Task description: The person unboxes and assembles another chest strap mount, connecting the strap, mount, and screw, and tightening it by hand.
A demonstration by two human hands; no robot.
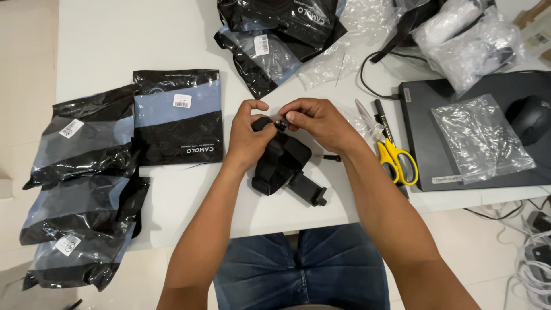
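The black strap mount [281, 163] sits dead centre of the frame on the white table [172, 34], just above the edge nearest our lap; only the one head view to go on, so here's what we've got.

Our left hand [248, 138] is wrapped around the upper left side of the mount, fingers curled in and gripping it, thumb arched over the top; our right hand [318, 123] comes in from the right with thumb and forefinger pinched narrow on a small black screw or knob [281, 122] at the top of the mount, the two hands nearly touching there. Can't tell from here whether that little part is threaded in or just resting against it; too small.

For doing this bit well, we'd say keep the left hand steady so the body doesn't roll, hold the tiny part square to its hole, and turn with fingertips only so it doesn't cross-thread or drop.

Around it: black and blue packaged bags [178, 115] stacked toward the left and upper middle of the frame; yellow-handled scissors [396, 161] and a black marker [383, 120] just right of our right wrist; a dark laptop [419, 115] at the right with a clear plastic bag [479, 140] and a black mouse [529, 117] on it.
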